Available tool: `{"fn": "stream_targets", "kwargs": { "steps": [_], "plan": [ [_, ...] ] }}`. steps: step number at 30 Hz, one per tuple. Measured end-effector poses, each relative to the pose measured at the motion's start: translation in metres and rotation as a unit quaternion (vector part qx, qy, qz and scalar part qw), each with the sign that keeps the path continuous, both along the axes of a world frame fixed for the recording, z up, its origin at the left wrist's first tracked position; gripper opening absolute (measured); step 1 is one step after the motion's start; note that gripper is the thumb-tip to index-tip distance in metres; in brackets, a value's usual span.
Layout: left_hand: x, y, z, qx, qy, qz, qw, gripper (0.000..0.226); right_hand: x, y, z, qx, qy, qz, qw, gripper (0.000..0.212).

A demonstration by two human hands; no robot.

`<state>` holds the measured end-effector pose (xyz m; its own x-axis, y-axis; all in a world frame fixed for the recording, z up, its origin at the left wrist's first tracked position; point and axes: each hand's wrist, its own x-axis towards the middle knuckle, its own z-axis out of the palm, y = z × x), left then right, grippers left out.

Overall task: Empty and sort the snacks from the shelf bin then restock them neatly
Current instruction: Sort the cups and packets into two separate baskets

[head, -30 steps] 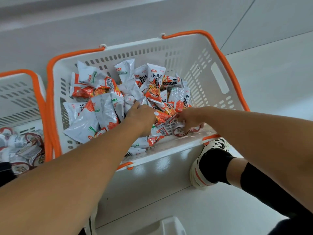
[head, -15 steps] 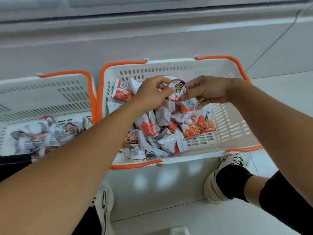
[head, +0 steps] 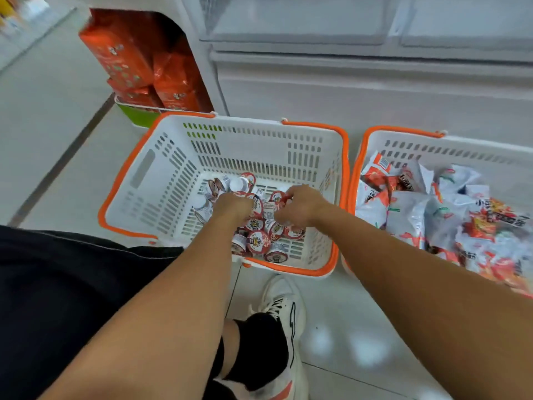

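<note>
Both bare arms reach forward and down into the left basket [head: 161, 180], a white plastic one with an orange rim, standing on the pale floor. The left hand [head: 233, 207] is low over the pile of little round snack cups [head: 258, 241], knuckles up, fingers curled down among them. The picture is blurry here, so I cannot tell if it holds a cup or only touches them. The right hand [head: 300, 207] is just beside it, fingers bent, and it looks like it pinches the red edge of one cup near its fingertips. The cups lie in a heap in the near right part of the basket. Some show their round red and white lids up, and some lie tipped on their sides. Close on the right stands the right basket [head: 403, 140], the same kind, full of white and orange snack packets [head: 427, 209] lying flat and pointing every which way. Behind the left basket sit orange boxes [head: 129, 59]. A white shoe [head: 285, 310] rests on the floor below.
</note>
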<state>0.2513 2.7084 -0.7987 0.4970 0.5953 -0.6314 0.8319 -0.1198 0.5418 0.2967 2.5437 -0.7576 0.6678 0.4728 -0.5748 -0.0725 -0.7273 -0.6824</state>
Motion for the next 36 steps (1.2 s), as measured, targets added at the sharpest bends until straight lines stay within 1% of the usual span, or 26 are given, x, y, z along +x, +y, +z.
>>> {"fn": "stream_targets", "kwargs": {
  "steps": [2, 3, 4, 6, 7, 8, 9, 10, 11, 12, 13, 14, 15, 16, 17, 19, 21, 23, 25, 27, 29, 31, 32, 34, 35, 36],
  "plan": [
    [-0.003, -0.010, -0.012, 0.046, 0.004, 0.037, 0.998, 0.054, -0.001, -0.004, -0.010, 0.040, 0.032, -0.041, 0.998, 0.070],
    [0.001, -0.015, -0.013, 0.080, -0.017, 0.042, 0.996, 0.058, -0.002, -0.011, -0.006, 0.066, 0.034, -0.069, 0.995, 0.075],
    [0.007, -0.022, -0.008, 0.108, -0.055, 0.043, 0.992, 0.057, 0.000, -0.023, 0.002, 0.093, 0.014, -0.091, 0.991, 0.074],
    [0.028, -0.054, 0.010, 0.156, -0.170, -0.011, 0.973, 0.048, 0.009, -0.065, 0.029, 0.142, -0.039, -0.114, 0.982, 0.055],
    [0.039, -0.073, 0.023, 0.184, -0.236, -0.061, 0.952, 0.043, 0.014, -0.089, 0.048, 0.156, -0.057, -0.115, 0.979, 0.040],
    [0.049, -0.096, 0.035, 0.205, -0.303, -0.121, 0.923, 0.039, 0.023, -0.116, 0.063, 0.136, -0.078, -0.111, 0.981, 0.024],
    [0.058, -0.121, 0.047, 0.215, -0.362, -0.191, 0.887, 0.037, 0.034, -0.146, 0.078, 0.092, -0.117, -0.107, 0.983, 0.013],
    [0.066, -0.147, 0.055, 0.206, -0.401, -0.268, 0.851, 0.038, 0.051, -0.180, 0.083, 0.030, -0.169, -0.130, 0.976, 0.011],
    [0.070, -0.170, 0.059, 0.181, -0.419, -0.344, 0.821, 0.041, 0.071, -0.213, 0.082, -0.036, -0.220, -0.178, 0.958, 0.013],
    [0.074, -0.196, 0.059, 0.150, -0.412, -0.420, 0.794, 0.045, 0.088, -0.249, 0.077, -0.105, -0.251, -0.245, 0.931, 0.019],
    [0.076, -0.219, 0.055, 0.133, -0.390, -0.489, 0.769, 0.051, 0.101, -0.283, 0.067, -0.164, -0.256, -0.300, 0.904, 0.028],
    [0.077, -0.236, 0.047, 0.137, -0.362, -0.543, 0.745, 0.057, 0.108, -0.309, 0.055, -0.202, -0.234, -0.333, 0.891, 0.037],
    [0.078, -0.250, 0.039, 0.151, -0.335, -0.580, 0.727, 0.062, 0.110, -0.330, 0.040, -0.222, -0.182, -0.349, 0.892, 0.041],
    [0.079, -0.261, 0.030, 0.164, -0.311, -0.601, 0.717, 0.065, 0.106, -0.346, 0.026, -0.229, -0.133, -0.346, 0.900, 0.043],
    [0.081, -0.270, 0.023, 0.177, -0.291, -0.611, 0.714, 0.065, 0.100, -0.359, 0.013, -0.225, -0.096, -0.332, 0.911, 0.048],
    [0.086, -0.287, 0.016, 0.205, -0.290, -0.609, 0.709, 0.059, 0.088, -0.374, -0.012, -0.180, -0.058, -0.316, 0.930, 0.067],
    [0.094, -0.303, 0.016, 0.227, -0.325, -0.577, 0.713, 0.046, 0.086, -0.384, -0.038, -0.136, -0.046, -0.336, 0.931, 0.090],
    [0.105, -0.315, 0.016, 0.246, -0.354, -0.538, 0.724, 0.038, 0.090, -0.389, -0.062, -0.094, -0.037, -0.367, 0.925, 0.100],
    [0.116, -0.322, 0.018, 0.241, -0.355, -0.539, 0.725, 0.039, 0.090, -0.386, -0.080, -0.064, -0.010, -0.343, 0.937, 0.097],
    [0.133, -0.329, 0.019, 0.215, -0.354, -0.570, 0.709, 0.042, 0.084, -0.379, -0.088, -0.076, -0.012, -0.272, 0.959, 0.080],
    [0.152, -0.338, 0.017, 0.202, -0.322, -0.610, 0.695, 0.049, 0.078, -0.374, -0.094, -0.073, -0.002, -0.199, 0.977, 0.075],
    [0.168, -0.348, 0.011, 0.219, -0.235, -0.666, 0.673, 0.058, 0.073, -0.372, -0.094, -0.097, 0.058, -0.112, 0.987, 0.079],
    [0.172, -0.353, 0.006, 0.229, -0.165, -0.694, 0.662, 0.062, 0.072, -0.373, -0.092, -0.128, 0.090, -0.056, 0.986, 0.076],
    [0.168, -0.357, -0.007, 0.239, -0.015, -0.730, 0.640, 0.067, 0.073, -0.381, -0.084, -0.197, 0.138, 0.062, 0.969, 0.062],
    [0.161, -0.356, -0.014, 0.248, 0.035, -0.743, 0.621, 0.070, 0.076, -0.385, -0.078, -0.222, 0.152, 0.087, 0.959, 0.054],
    [0.154, -0.355, -0.020, 0.261, 0.064, -0.753, 0.601, 0.072, 0.082, -0.391, -0.074, -0.243, 0.138, 0.084, 0.957, 0.046]
  ]
}}
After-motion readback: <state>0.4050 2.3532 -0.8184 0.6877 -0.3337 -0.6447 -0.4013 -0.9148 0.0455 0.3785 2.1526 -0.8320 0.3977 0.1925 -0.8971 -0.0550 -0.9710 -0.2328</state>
